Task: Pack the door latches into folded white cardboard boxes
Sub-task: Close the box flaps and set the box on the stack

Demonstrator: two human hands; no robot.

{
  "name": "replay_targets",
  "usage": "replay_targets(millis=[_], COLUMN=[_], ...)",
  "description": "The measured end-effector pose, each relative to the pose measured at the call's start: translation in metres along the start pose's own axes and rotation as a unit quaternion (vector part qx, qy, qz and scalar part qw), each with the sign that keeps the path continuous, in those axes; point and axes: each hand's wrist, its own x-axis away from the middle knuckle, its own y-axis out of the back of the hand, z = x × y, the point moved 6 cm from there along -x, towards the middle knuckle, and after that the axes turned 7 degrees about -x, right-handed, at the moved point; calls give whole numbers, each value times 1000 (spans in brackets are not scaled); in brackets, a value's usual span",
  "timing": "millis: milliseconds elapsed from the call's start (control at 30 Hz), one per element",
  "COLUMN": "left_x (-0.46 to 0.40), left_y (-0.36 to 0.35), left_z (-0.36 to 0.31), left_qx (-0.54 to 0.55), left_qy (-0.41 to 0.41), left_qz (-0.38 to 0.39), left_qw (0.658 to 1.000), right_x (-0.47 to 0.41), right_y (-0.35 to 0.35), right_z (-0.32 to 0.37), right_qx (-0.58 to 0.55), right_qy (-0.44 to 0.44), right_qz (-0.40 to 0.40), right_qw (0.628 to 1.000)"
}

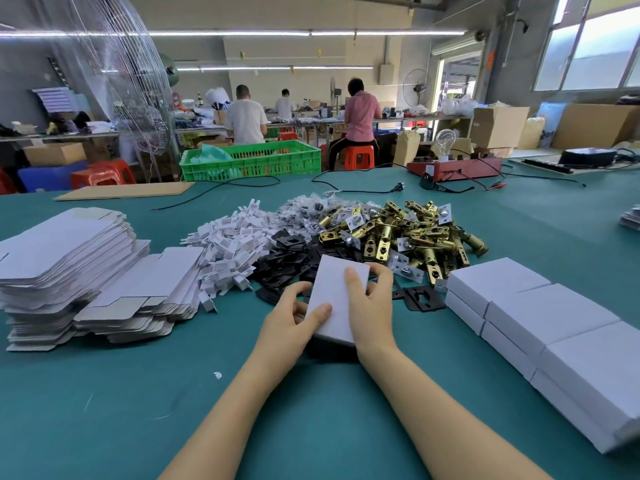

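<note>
While both hands (329, 308) clasp a white box (334, 299), black plates (287, 261) behind, brass latches (405, 233) beyond, flat cartons (69, 258) left

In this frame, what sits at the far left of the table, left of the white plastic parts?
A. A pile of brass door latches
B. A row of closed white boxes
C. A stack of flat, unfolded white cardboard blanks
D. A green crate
C: the flat cardboard blanks are stacked at the table's left, while the brass door latches lie right of centre and the closed white boxes line the right.
</note>
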Motion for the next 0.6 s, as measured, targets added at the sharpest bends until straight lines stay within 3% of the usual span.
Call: replay_targets(millis=[167,267,400,467,600], left_x=[-2,-2,-1,-2,-2], left_y=[4,11,20,22,23], left_z=[2,3,5,7,7], left_qx=[32,75,106,109,94], left_qy=[12,35,53,59,58], left_qz=[-22,-55,-93,-111,-106], left_qw=[999,995,989,986,988], right_x=[0,1,9,10,6], right_y=[-3,-8,-26,-27,-19], right_z=[-1,5,19,15,10], right_qx=[75,163,363,407,413], right_qy=[-23,15,141,127,94], right_qz=[31,94,242,310,315], right_qw=[996,982,889,849,849])
